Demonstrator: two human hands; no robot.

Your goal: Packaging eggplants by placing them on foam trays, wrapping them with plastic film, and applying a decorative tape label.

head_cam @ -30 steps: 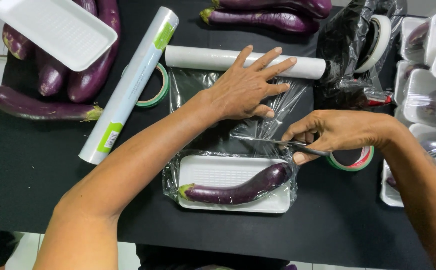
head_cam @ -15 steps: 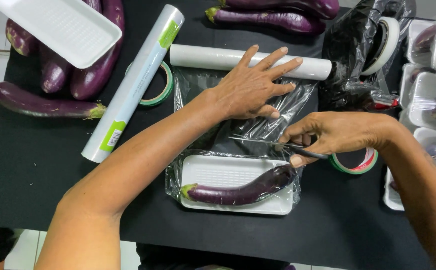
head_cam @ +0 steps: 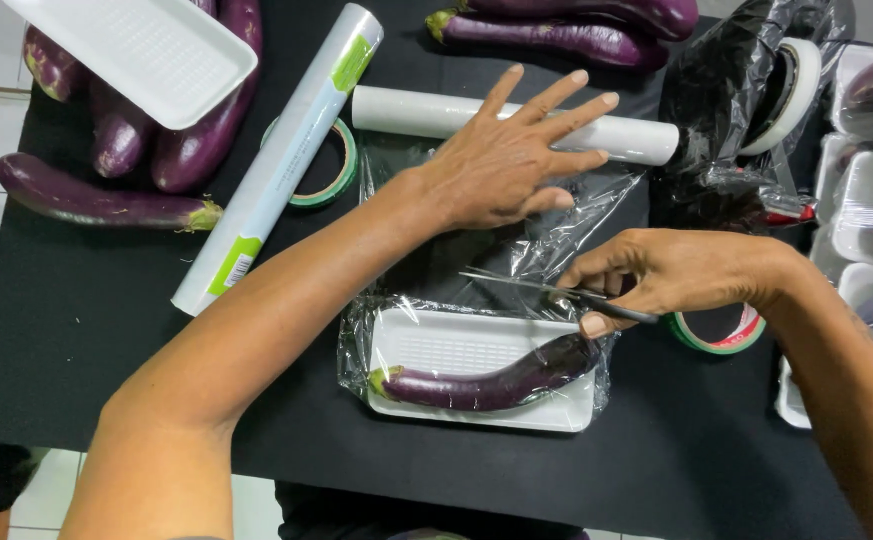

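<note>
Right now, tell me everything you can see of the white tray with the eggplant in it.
The white tray looks like thin foam, rectangular with rounded corners and a finely ribbed floor. It lies flat on the black table, near its front edge. One long purple eggplant with a green stem lies along its near side. Clear cling film wraps over the tray, wrinkled at the edges, and runs back toward its roll. The right hand holds scissors just behind the tray's far rim.

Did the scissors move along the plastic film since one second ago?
Yes. The scissors in the right hand have moved left across the film, judged against the white tray; earlier their tips reached less far.
</note>
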